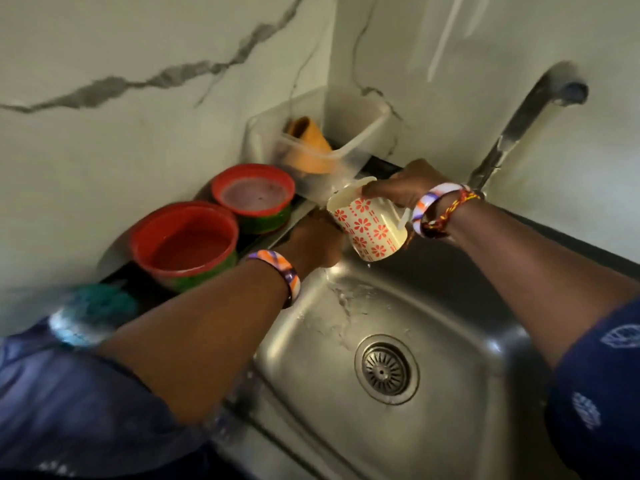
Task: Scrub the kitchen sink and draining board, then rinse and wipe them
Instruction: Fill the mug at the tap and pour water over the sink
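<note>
A white marble-patterned wall [138,57] with grey veins backs the whole corner, and below it a stainless steel sink [450,327] fills the lower right, its basin wet, with streaks of water running down the back left slope toward the round drain strainer [385,368]. A curved metal tap [519,126] rises from the back rim of the sink, its spout end blurred at the upper right. On the dark counter left of the basin stand two red bowls: the nearer red bowl [185,244] with a green outside, and the farther red bowl [254,195] just behind it, both holding liquid. Behind them in the corner sits a clear plastic container [346,123] with an orange cloth [308,143] inside. A blurred teal scrubber [104,303] lies at the left edge near the left sleeve. The right hand [405,185] grips a cream mug [367,226] patterned with red flowers, fingers curled round its rim and handle side, tilting it over the sink's back left corner. The left hand [311,244] reaches to the basin's edge beneath the mug; its fingers are hidden, so I cannot tell how they lie. Both wrists wear beaded bangles.
</note>
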`<move>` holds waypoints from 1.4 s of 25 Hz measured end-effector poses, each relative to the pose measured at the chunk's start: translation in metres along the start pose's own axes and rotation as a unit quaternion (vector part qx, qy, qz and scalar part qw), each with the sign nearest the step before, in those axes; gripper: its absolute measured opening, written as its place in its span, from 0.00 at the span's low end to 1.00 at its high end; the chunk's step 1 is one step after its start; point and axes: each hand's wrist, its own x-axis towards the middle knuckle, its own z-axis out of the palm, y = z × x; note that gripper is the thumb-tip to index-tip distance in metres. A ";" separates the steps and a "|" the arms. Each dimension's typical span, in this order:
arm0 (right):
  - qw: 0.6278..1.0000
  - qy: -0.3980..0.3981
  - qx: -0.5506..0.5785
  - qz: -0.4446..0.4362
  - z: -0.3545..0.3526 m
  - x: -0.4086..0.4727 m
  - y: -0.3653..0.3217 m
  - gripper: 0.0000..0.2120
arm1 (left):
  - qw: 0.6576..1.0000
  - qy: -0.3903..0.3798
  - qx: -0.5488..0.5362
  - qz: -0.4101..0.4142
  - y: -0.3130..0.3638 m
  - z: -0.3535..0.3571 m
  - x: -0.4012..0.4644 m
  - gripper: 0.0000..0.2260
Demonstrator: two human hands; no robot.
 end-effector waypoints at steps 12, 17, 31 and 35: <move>0.985 -0.136 -0.044 -0.100 0.003 -0.138 -0.030 0.10 | 0.983 -0.143 0.085 -0.084 -0.003 -0.029 -0.151 0.19; 0.993 -0.083 -0.027 -0.084 -0.034 -0.199 0.011 0.15 | 0.992 -0.112 0.046 -0.046 0.056 -0.034 -0.192 0.19; 0.955 0.048 -0.230 0.178 -0.160 -0.402 0.125 0.17 | 0.925 -0.145 -0.149 0.318 0.290 0.038 -0.309 0.24; 0.950 0.012 -0.238 0.202 -0.145 -0.411 0.123 0.17 | 0.940 -0.109 -0.145 0.290 0.271 0.046 -0.318 0.19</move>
